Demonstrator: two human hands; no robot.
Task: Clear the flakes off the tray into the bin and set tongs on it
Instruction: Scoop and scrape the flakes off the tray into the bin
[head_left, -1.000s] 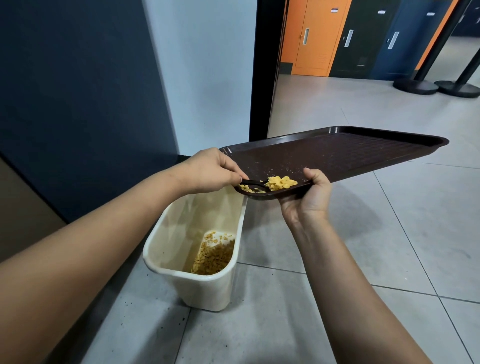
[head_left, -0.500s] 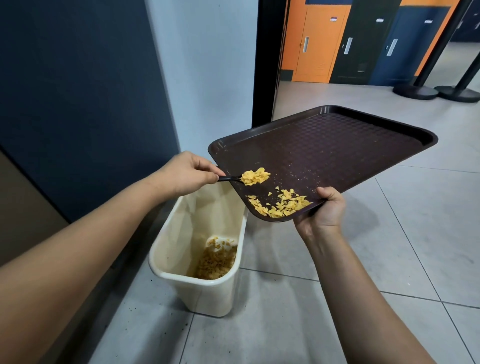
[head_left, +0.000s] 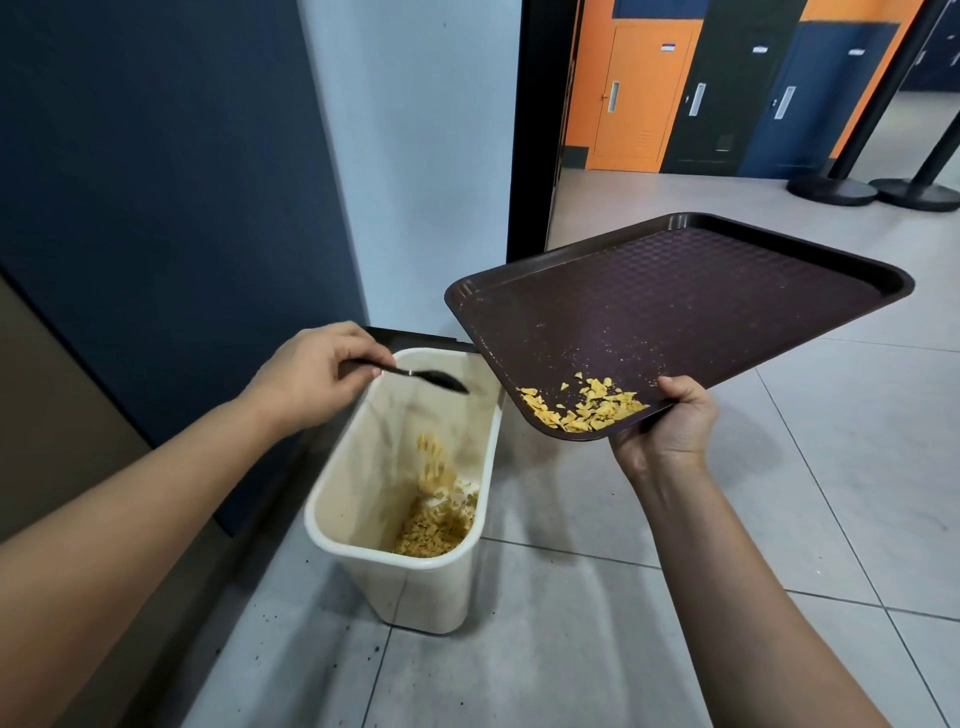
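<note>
My right hand grips the near edge of a dark brown tray, which is tilted down toward me. A small heap of yellow flakes lies at the tray's low near corner. My left hand holds a black spoon by its handle, the bowl out over the cream bin. Blurred flakes are falling inside the bin onto a pile of flakes at its bottom. No tongs are in view.
The bin stands on grey floor tiles against a dark blue wall. A black door frame rises behind the tray. Orange and dark lockers and two stanchion bases stand far back right.
The spoon has left the tray and swung left over the bin, dropping its flakes inside. The tray has shifted right, and its remaining flakes have slid to the low near corner.
</note>
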